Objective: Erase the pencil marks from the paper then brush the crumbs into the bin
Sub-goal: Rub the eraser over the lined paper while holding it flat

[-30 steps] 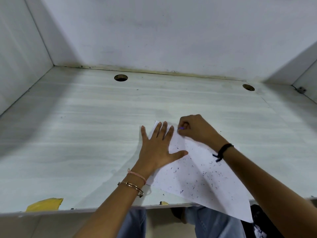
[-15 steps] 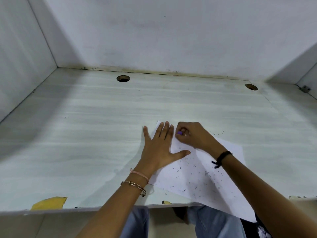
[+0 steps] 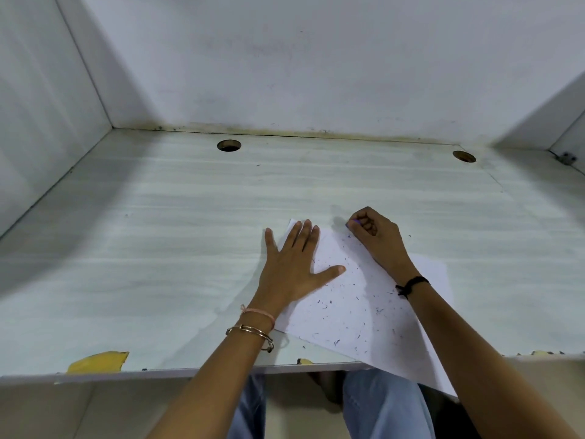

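A white sheet of paper [image 3: 364, 299] lies at an angle on the pale desk [image 3: 158, 248], its near corner hanging over the front edge. Dark eraser crumbs [image 3: 335, 342] are scattered across it. My left hand [image 3: 294, 264] rests flat on the paper's far left part, fingers spread. My right hand [image 3: 376, 236] is curled around a small purple eraser [image 3: 354, 222], only its tip showing, at the paper's far edge. No bin is in view.
Two round cable holes [image 3: 229, 145] [image 3: 464, 156] sit near the back wall. White panels close off the left, back and right. Yellow tape patches [image 3: 98, 362] lie on the front edge. My legs in blue jeans [image 3: 386, 407] show under the desk.
My right hand with the eraser has moved away to the right of my left hand's fingertips, up to the paper's far edge. The left hand has stayed flat on the sheet.
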Demonstrator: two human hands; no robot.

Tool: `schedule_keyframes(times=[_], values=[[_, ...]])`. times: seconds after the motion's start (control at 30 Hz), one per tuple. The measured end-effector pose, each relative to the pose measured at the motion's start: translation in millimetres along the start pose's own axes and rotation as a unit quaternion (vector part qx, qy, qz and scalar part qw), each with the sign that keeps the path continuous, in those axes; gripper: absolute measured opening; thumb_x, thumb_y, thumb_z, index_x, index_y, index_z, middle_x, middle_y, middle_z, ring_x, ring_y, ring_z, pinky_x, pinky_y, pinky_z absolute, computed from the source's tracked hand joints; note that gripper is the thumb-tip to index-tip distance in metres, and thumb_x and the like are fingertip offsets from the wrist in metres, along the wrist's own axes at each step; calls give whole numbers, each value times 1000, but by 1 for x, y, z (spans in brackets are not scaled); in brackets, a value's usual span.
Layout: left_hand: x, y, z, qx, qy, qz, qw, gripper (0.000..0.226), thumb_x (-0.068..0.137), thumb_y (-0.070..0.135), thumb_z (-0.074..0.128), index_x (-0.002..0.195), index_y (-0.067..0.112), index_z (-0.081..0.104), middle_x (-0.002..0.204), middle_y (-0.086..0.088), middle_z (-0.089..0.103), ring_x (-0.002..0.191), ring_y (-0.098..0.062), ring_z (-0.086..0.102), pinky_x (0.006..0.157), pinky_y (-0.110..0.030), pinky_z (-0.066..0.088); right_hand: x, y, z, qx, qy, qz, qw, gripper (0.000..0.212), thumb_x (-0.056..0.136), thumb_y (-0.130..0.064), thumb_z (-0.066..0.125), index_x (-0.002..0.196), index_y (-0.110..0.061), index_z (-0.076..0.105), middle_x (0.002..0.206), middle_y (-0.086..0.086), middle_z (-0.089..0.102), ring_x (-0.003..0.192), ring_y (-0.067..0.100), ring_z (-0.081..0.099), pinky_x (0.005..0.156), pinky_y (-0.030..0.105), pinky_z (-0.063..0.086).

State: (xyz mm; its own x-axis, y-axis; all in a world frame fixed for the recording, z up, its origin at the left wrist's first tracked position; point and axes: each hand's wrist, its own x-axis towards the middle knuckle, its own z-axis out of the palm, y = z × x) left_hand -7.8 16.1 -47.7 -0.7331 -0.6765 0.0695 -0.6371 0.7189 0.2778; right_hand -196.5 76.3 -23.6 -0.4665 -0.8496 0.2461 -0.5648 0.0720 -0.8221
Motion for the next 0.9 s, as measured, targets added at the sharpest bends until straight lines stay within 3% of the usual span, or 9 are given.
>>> schedule_keyframes(times=[0.17, 0.27, 0.37, 0.43, 0.57, 0.7, 0.8, 0.9], values=[[3, -1, 0, -11, 13, -7, 1000, 79, 94, 68, 18, 155, 20, 7, 163, 5, -1, 149, -8, -6, 115, -58, -11, 2, 5, -2, -34, -4, -49, 998, 6, 92, -12, 58, 92, -16, 60, 83, -6, 65, 70, 21, 58, 65, 23, 47], [3, -4, -1, -62, 41, -12, 997, 81, 89, 71, 13, 152, 22, 25, 161, 8, 17, 148, -5, 8, 116, -53, -6, 2, 6, -2, -44, -14, -58, 997, 12, 90, -6, 56, 90, -17, 60, 86, -3, 64, 68, 26, 53, 65, 28, 46], [-6, -12, -6, -152, 87, -22, 984, 62, 94, 62, 32, 141, 24, 48, 152, 9, 38, 141, -3, 28, 119, -46, 1, 2, 5, -2, -48, -24, -55, 997, 15, 89, -3, 55, 90, -17, 61, 91, 3, 64, 62, 14, 49, 63, 16, 41], [-22, -20, -10, -156, 94, -25, 983, 67, 88, 63, 29, 140, 26, 50, 150, 12, 40, 139, 0, 30, 118, -41, 0, 3, 5, -1, -52, -24, -54, 997, 15, 89, -2, 54, 91, -15, 61, 93, 5, 64, 62, 5, 48, 62, 10, 39], [-68, -41, -17, -152, 38, -5, 988, 79, 80, 74, 18, 147, 36, 35, 154, 24, 21, 143, 9, 11, 118, -37, -11, 4, 6, 3, -66, -20, -52, 996, 14, 89, -2, 54, 93, -13, 62, 96, 5, 63, 62, -1, 52, 63, 9, 41], [-98, -51, -28, -43, -42, 4, 998, 82, 82, 82, 17, 153, 41, 8, 157, 26, -6, 141, 12, -14, 117, -43, -18, 1, -7, 6, -64, -9, -82, 995, 18, 86, 2, 53, 90, -14, 61, 97, 5, 61, 69, 9, 55, 62, 10, 42], [-100, -44, -30, 6, -63, -10, 998, 85, 80, 83, 13, 153, 41, -5, 158, 24, -15, 140, 10, -22, 117, -48, -16, -15, -28, 16, -1, 4, -96, 995, 19, 82, 7, 55, 86, -11, 61, 95, 5, 60, 78, 15, 59, 66, 13, 46], [-97, -36, -31, 7, -75, -37, 997, 90, 79, 84, 16, 153, 39, -7, 158, 21, -17, 141, 6, -22, 116, -51, -16, -41, -53, 35, 63, -84, -72, 992, 16, 81, 7, 59, 85, -8, 64, 91, 1, 64, 81, 14, 62, 72, 20, 51]])
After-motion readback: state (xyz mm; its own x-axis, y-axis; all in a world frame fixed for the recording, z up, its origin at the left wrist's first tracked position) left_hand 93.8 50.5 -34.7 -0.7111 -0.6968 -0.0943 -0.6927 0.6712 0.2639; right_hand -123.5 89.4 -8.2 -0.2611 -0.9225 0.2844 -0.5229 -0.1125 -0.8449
